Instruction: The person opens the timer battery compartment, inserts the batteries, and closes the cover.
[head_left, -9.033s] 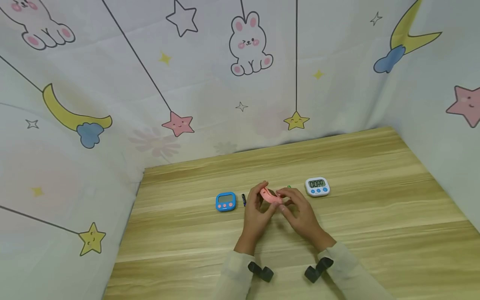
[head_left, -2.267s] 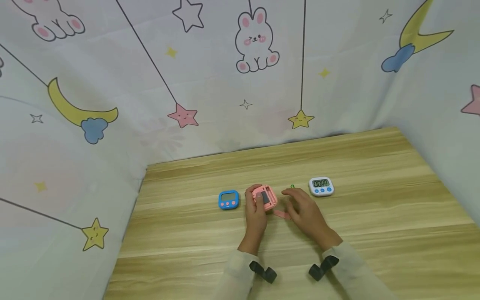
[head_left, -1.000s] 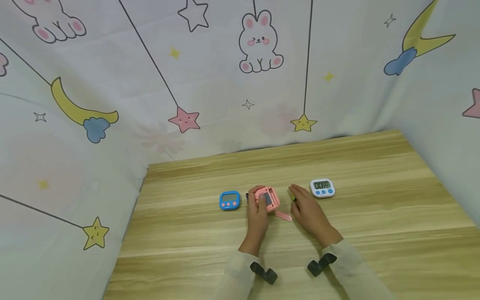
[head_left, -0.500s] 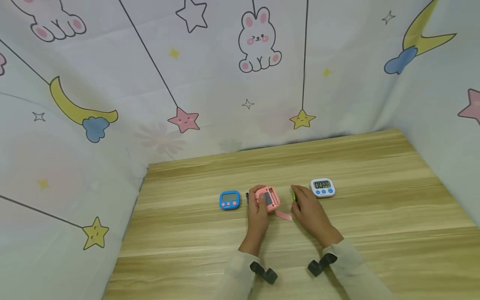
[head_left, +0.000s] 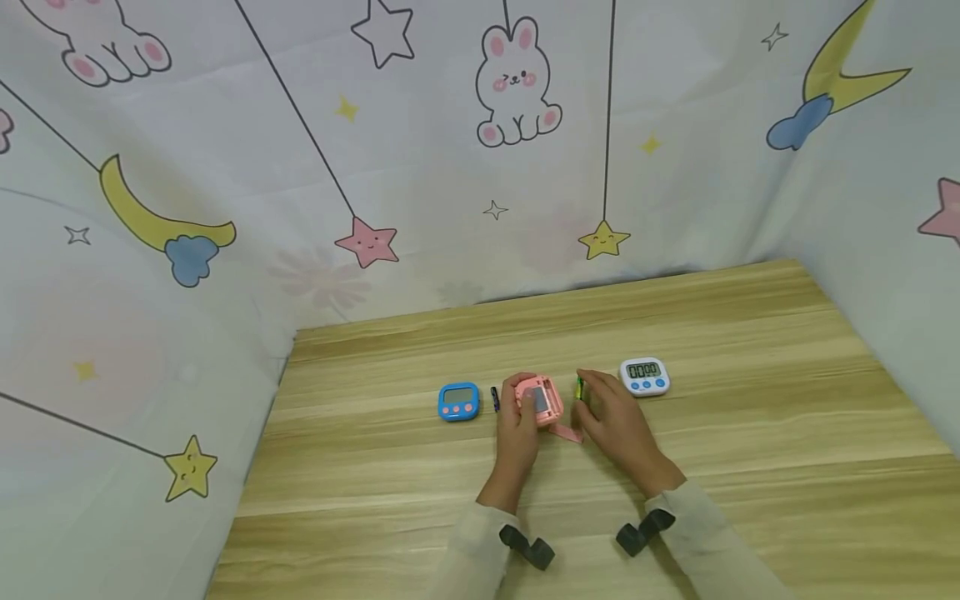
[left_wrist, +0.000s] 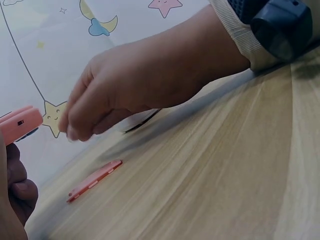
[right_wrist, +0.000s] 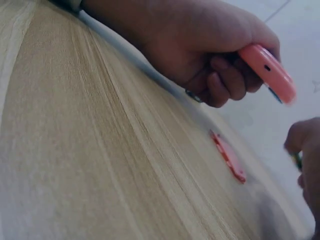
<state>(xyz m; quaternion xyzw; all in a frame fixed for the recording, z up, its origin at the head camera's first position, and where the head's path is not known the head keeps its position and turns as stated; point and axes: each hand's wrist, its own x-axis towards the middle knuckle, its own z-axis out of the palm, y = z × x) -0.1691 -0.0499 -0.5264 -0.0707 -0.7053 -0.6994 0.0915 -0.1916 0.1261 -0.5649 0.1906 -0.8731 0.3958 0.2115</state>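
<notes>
My left hand (head_left: 517, 435) grips a pink digital timer (head_left: 551, 403), its back turned up and the battery slot uncovered; the thumb lies across the back. To the right, my right hand (head_left: 617, 423) pinches a small green battery (head_left: 579, 387), held a short gap from the timer. In the right wrist view the green battery (right_wrist: 298, 160) is mostly hidden by the fingers. The loose pink battery cover (head_left: 566, 432) lies on the table between and below the hands; the left wrist view shows this cover (left_wrist: 95, 181) too.
A dark battery (head_left: 495, 398) lies just left of my left hand. Farther left sits a blue timer (head_left: 459, 402) with a blank screen. A white timer (head_left: 645, 377) reading zeros sits right of my right hand. Printed cloth (head_left: 420, 167) walls the wooden table (head_left: 375, 483).
Earlier both hands held the pink timer with its cover on or hidden; the cover then lay on the table. My right hand picked up the green battery and has shifted slightly left with it.
</notes>
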